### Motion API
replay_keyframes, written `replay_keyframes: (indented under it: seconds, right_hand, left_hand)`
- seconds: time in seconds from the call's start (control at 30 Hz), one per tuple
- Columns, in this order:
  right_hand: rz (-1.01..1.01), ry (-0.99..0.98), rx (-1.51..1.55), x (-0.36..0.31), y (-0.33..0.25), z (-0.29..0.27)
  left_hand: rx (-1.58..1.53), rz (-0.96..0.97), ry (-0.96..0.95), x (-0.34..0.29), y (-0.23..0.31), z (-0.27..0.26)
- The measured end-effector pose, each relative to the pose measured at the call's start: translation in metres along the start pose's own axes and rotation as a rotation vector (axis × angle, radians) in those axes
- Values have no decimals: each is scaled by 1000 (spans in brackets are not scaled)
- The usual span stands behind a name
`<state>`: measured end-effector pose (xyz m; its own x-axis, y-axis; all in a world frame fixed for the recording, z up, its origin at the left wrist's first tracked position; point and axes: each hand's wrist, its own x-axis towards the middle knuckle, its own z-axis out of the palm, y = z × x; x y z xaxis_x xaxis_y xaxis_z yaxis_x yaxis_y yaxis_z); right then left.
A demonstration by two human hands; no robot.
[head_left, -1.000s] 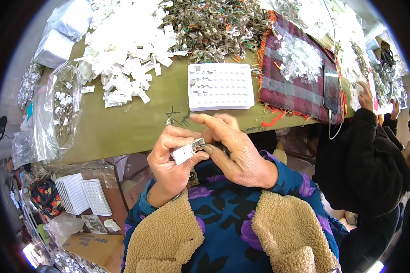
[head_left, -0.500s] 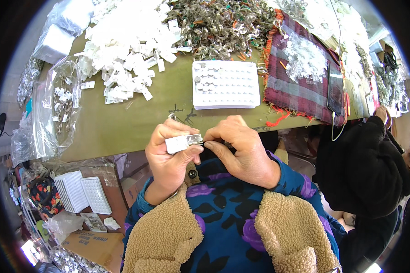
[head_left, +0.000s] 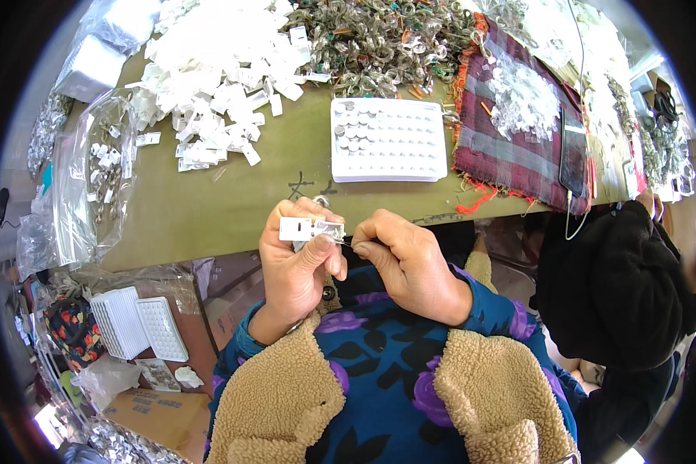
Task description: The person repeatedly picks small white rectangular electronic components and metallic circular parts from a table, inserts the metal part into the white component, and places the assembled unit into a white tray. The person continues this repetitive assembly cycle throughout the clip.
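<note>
My left hand point(head_left: 292, 271) is closed, pinching a small plastic piece between thumb and fingers. That piece has a white block point(head_left: 295, 229) at its left and a clear part point(head_left: 331, 230) at its right, with thin metal showing at the tip. Close by that tip, my right hand point(head_left: 414, 269) is closed in a pinch. Something thin and shiny shows at its fingertips, too small to name. Just beyond both hands, a white tray point(head_left: 390, 176) with rows of small pegs lies on the table, round silver discs at its left side.
A heap of white tags point(head_left: 232, 100) covers the far left of the green table point(head_left: 209, 216). Behind the tray lie tangled clear loops point(head_left: 379, 46). Clear pieces point(head_left: 522, 97) and a phone point(head_left: 572, 158) rest on a plaid cloth point(head_left: 475, 147). A person in black point(head_left: 619, 286) sits at right.
The plastic piece has turned in my left hand: its white block is now level instead of tilted, showing a dark slot. My right hand stays in its pinch at the clear end.
</note>
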<state>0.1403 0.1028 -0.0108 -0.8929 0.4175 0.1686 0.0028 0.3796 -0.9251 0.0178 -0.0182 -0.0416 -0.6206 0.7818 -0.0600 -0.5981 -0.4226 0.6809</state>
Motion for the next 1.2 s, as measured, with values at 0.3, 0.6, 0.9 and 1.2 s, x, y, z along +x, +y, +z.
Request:
replay_keyframes:
  seconds: [0.3, 0.6, 0.9, 1.2]
  right_hand:
    - [-60, 116, 39, 1, -1, 5]
    - [-158, 226, -92, -2, -4, 3]
    - [539, -51, 760, -1, -4, -13]
    - [-374, 220, -132, 1, -2, -12]
  left_hand:
    - [144, 105, -48, -1, -3, 5]
    - [253, 152, -65, -6, -6, 7]
    - [41, 96, -122, -4, -11, 7]
    - [24, -143, -22, -7, -10, 2]
